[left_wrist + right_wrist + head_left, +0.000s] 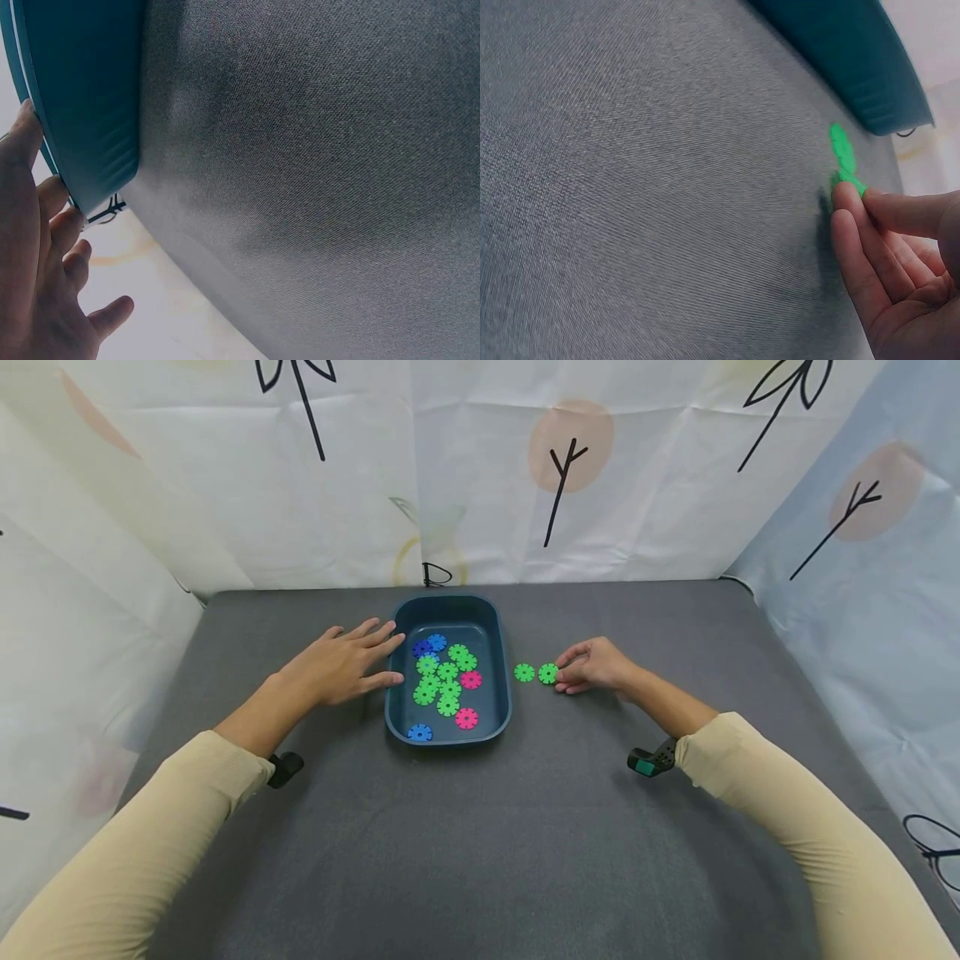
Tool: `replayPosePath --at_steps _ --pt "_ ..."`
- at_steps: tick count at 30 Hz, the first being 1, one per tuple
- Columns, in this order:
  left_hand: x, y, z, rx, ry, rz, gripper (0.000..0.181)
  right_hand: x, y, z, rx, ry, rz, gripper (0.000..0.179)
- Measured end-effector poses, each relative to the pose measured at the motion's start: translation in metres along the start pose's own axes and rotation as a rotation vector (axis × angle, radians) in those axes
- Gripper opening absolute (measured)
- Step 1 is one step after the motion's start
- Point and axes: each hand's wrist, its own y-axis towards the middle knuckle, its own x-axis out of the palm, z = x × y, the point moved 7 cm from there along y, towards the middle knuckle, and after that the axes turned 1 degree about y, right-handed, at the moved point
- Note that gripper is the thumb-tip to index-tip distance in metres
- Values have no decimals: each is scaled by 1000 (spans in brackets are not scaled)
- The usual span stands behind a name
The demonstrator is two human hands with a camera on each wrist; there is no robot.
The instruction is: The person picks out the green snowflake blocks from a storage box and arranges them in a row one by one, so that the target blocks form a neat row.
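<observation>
In the head view, a dark blue plastic tray (pixel 450 612) holds several notched discs: green discs (pixel 447 671), pink discs (pixel 467 718) and blue discs (pixel 420 732). My left hand (pixel 339 667) rests its fingertips on the tray's left rim, fingers spread and mostly straight. To the right of the tray, my right hand (pixel 594 666) pinches a green notched disc (pixel 547 673) between thumb and fingers. Another green disc (pixel 524 672) lies just left of it, beside the tray wall. The right wrist view shows the pinched disc's edge overlapping that second disc (pixel 841 144).
A grey cloth-covered table (pixel 480 843) spreads under everything. White printed curtains (pixel 480 468) hang along its back and both sides. Each wrist wears a small dark camera, such as the one on the right wrist (pixel 651 760).
</observation>
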Motion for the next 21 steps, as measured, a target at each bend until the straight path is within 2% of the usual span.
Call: replayPosePath --at_steps 8,21 --pt "0 -1 -1 1 -6 -1 74 3 5 1 -3 14 18 31" --pt "0 -1 0 3 -6 -2 74 0 4 -2 -47 -88 42 28"
